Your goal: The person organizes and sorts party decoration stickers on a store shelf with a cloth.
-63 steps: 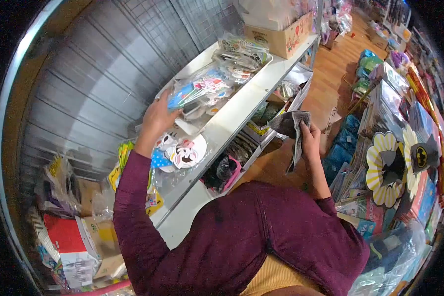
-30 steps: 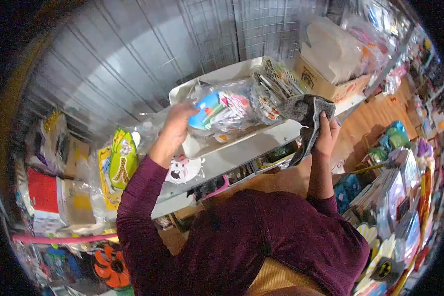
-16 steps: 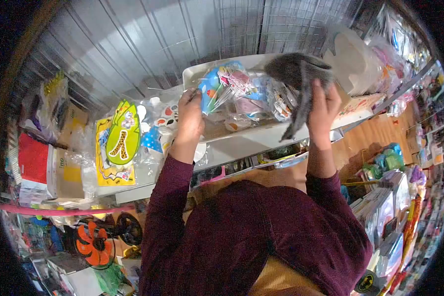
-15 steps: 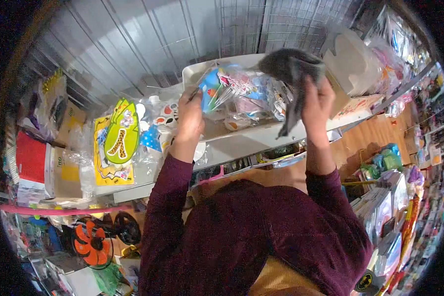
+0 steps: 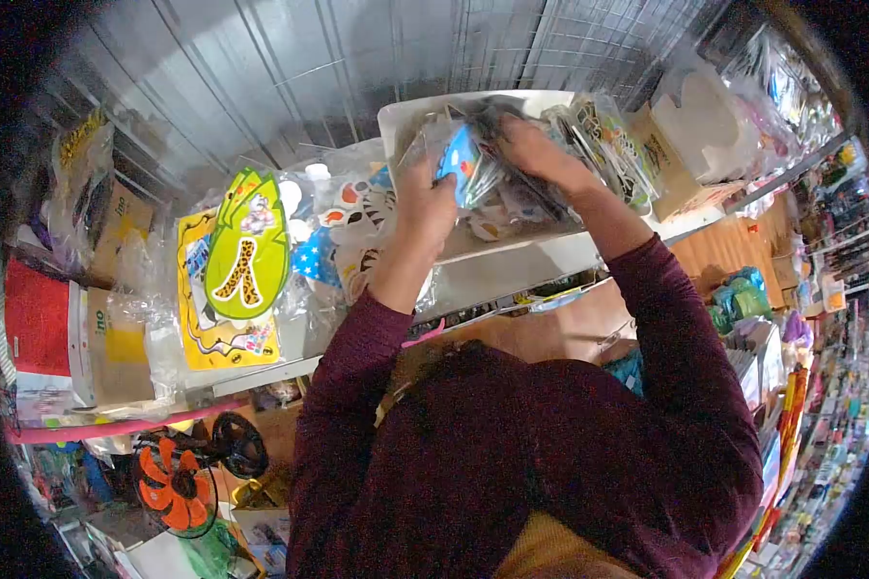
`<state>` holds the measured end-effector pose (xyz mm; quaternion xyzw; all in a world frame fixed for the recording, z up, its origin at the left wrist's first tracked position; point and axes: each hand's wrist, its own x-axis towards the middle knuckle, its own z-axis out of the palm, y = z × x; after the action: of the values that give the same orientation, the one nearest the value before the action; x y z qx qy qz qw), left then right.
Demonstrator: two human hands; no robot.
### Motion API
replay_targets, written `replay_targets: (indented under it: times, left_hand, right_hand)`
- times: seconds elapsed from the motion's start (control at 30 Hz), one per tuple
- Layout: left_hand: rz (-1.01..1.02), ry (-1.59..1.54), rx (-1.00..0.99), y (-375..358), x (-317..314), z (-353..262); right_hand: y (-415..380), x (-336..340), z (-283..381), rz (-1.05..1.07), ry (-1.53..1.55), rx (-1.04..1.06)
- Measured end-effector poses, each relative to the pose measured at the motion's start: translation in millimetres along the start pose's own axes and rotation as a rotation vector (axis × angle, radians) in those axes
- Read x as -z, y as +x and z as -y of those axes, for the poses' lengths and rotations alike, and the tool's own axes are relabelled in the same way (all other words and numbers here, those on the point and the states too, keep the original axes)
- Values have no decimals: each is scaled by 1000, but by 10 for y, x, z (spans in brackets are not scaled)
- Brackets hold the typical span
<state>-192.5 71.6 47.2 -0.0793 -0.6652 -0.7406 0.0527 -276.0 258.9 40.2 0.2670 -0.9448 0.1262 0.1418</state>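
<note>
My left hand is closed round a plastic packet with a blue printed piece, held over the left part of a white bin. My right hand reaches into the bin, its fingers on a dark grey cloth. Much of the cloth is hidden behind that hand and among the plastic packets. At the bin's right side stand clear bags with patterned pieces. To the left of my left hand lie cut-out shapes in clear plastic, among them a blue starred piece.
A green leaf-shaped cut-out lies on a yellow card at the left of the shelf. An open cardboard box stands right of the bin. A metal grid wall rises behind. An orange-bladed fan stands below left.
My right hand has moved left and down into the bin with the dark cloth. My left hand, still on the blue packet, has shifted right. The view has shifted slightly.
</note>
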Motion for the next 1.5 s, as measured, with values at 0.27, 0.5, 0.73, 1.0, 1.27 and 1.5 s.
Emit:
replay_targets:
  times: [0.27,0.5,0.73,1.0,1.27,1.5]
  left_hand:
    - [-32,339,-72,64,30,70]
    - [-7,-107,159,105,19,109]
    - [30,-174,79,32,24,-7]
    - [45,-346,87,20,37,19]
    - [43,-160,24,-14,30,-90]
    - [80,465,-673,-593,174,-562]
  right_hand:
    - [-144,144,475,-5,178,-187]
    - [-201,118,872,-137,217,-11]
    - [-116,92,360,-333,122,-307]
    - [-468,572,482,-828,922,-600]
    - [-1649,1203,1047,-622,788,-664]
    - [-3382,-62,522,111,283,-864]
